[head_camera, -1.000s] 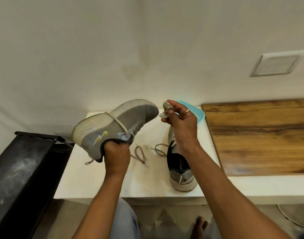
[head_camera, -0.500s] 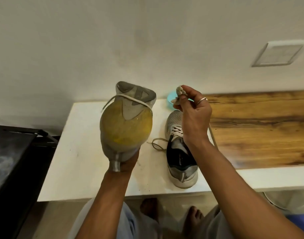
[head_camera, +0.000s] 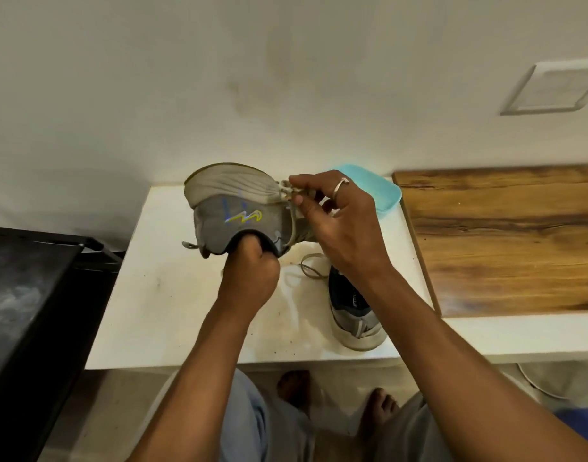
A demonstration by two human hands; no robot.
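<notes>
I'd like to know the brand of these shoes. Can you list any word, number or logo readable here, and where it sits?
Shoe on the table: white letters on its dark insole, partly hidden, too blurred to read.
Held shoe, gripped by the left hand while the right hand pinches a rag at its sole: a yellow-blue zigzag logo, no letters.
Nothing else bears writing.

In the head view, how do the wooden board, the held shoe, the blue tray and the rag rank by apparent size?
1. wooden board
2. held shoe
3. blue tray, partly hidden by the right hand
4. rag
</notes>
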